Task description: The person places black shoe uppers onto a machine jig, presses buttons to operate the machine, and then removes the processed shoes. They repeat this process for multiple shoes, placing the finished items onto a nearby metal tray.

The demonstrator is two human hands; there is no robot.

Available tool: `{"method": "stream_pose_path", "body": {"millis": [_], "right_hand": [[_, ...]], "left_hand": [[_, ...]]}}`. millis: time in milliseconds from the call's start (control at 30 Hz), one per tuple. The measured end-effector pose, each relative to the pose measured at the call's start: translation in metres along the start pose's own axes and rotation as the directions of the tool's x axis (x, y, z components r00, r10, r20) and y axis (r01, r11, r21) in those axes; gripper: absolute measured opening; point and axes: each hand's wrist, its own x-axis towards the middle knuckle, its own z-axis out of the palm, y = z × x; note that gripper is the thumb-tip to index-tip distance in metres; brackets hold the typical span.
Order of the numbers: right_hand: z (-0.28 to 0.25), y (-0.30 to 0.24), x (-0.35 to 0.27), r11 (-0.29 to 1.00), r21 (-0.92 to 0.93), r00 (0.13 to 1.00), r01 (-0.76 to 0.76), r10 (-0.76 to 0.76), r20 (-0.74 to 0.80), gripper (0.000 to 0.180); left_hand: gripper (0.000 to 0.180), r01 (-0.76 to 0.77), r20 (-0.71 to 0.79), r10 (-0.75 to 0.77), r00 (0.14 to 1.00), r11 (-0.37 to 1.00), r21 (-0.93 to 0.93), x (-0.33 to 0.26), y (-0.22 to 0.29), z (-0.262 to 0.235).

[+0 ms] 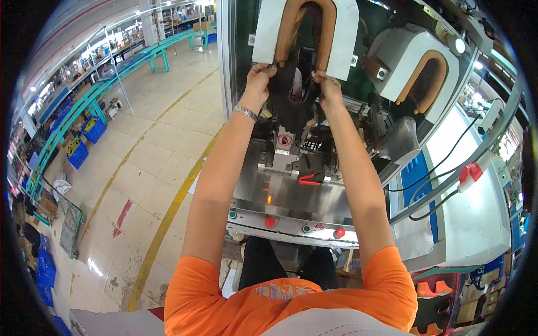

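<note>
A black shoe upper [288,109] is stretched over the left station of a machine, beneath a white U-shaped block with a brown padded lining [284,33]. My left hand [259,81] pinches its left edge, fingers closed. On the opposite edge, my right hand [329,88] is closed in a similar pinch. Both arms reach forward over the machine's metal front table [274,193]. The form under the upper is mostly hidden by it. Below the upper stands a metal bracket with a red warning sticker [284,140].
At the right station sit a second padded U-shaped block [428,81] and a bare metal form [400,140]. Red buttons [269,222] and green buttons line the front panel. A red-handled tool [309,179] lies on the table. A grey post and cables [448,179] run along the right.
</note>
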Motion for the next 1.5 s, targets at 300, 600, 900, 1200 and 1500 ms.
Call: {"method": "stream_pose_path", "body": {"millis": [300, 600, 900, 1200, 1500], "right_hand": [[-0.021, 0.014, -0.039, 0.984, -0.171, 0.999, 0.044, -0.044, 0.005, 0.017], [-0.059, 0.126, -0.127, 0.619, 0.477, 0.776, -0.625, 0.426, 0.464, 0.021], [-0.047, 0.173, -0.098, 0.806, 0.468, 0.932, -0.361, 0.290, 0.220, 0.026], [-0.060, 0.185, -0.056, 0.849, 0.417, 0.945, -0.325, 0.306, 0.114, 0.014], [-0.044, 0.179, -0.064, 0.889, 0.368, 0.944, -0.273, 0.321, -0.075, 0.014]], "left_hand": [[0.026, -0.407, 0.024, 0.499, 0.867, 0.679, 0.611, -0.024, -0.020, -0.021], [0.031, -0.749, 0.832, 0.406, 0.378, -0.394, 0.533, -0.140, 0.051, 0.028], [0.042, -0.592, 0.799, 0.199, 0.567, -0.576, 0.563, -0.167, 0.041, 0.017], [0.052, -0.416, 0.703, 0.211, 0.679, -0.678, 0.606, -0.179, 0.012, 0.015], [0.058, -0.363, 0.605, 0.171, 0.778, -0.663, 0.655, -0.179, 0.014, 0.014]]}}
